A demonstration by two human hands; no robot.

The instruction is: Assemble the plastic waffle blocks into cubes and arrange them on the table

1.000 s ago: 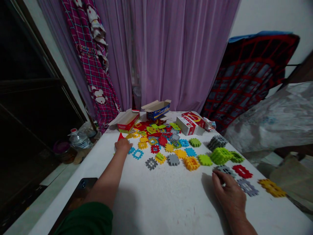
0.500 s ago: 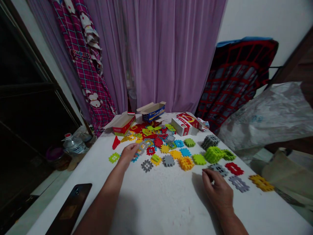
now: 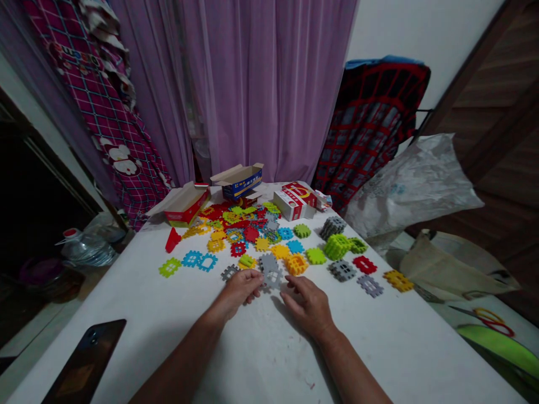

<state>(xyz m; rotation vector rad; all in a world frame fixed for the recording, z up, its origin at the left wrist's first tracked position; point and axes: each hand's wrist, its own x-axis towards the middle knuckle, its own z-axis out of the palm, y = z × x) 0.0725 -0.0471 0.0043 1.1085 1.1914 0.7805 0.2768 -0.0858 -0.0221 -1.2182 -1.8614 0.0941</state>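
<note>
Near the middle of the white table, my left hand (image 3: 240, 292) pinches a light grey notched piece (image 3: 273, 277) with window-like holes by its left edge. Just right of that piece is my right hand (image 3: 309, 306), thumb and fingers apart, with nothing seen in it. A solid grey piece (image 3: 267, 261) lies right behind the held one, partly overlapped. Close by are a dark grey piece (image 3: 229, 272), a yellow piece with a green bit (image 3: 247, 262) and an orange block (image 3: 296, 264).
Red (image 3: 185, 207), blue (image 3: 242, 182) and red-white (image 3: 295, 201) boxes stand at the back behind a multicoloured pile (image 3: 240, 221). Stacked green pieces (image 3: 337, 247) and grey pieces (image 3: 342, 270) sit to the right. A phone (image 3: 86, 362) lies front left on the table (image 3: 269, 359).
My left hand has moved right and nearer with the light grey piece. My right hand has come in left beside it, its fingers now apart. The view has turned slightly right.
</note>
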